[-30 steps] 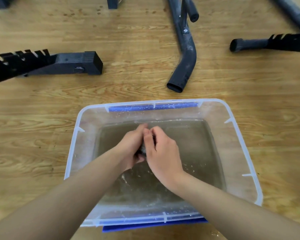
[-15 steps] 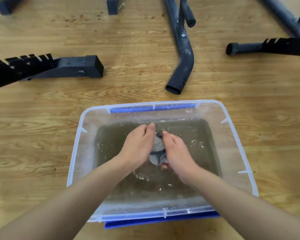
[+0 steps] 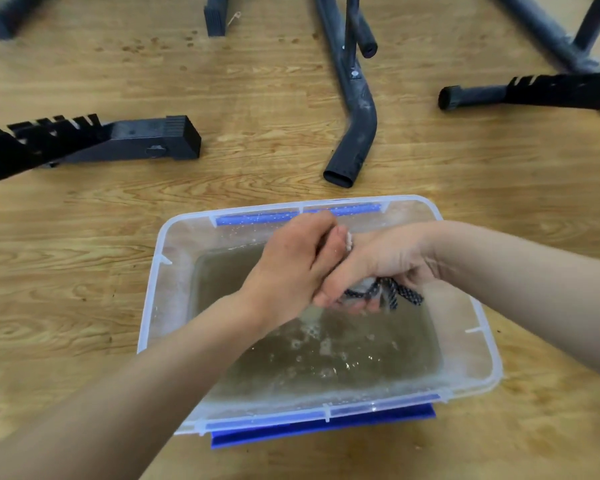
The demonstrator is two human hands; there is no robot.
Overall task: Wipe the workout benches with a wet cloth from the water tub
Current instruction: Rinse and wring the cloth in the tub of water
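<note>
As fingers [image 3: 359, 309] clench the cloth [image 3: 385, 293], left hand [image 3: 291, 265] meets right hand [image 3: 390, 258]; both over tub [image 3: 167, 289].

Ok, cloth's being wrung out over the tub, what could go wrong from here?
The left hand and right hand twist the cloth above the murky water; it may carry grime onto the benches. If carried off half-wrung, it could drip on the wooden floor.

light: bright, even, soft shadows | glare: water sparkles | blur: top corners smeared | edges: wide-angle bowing
</note>
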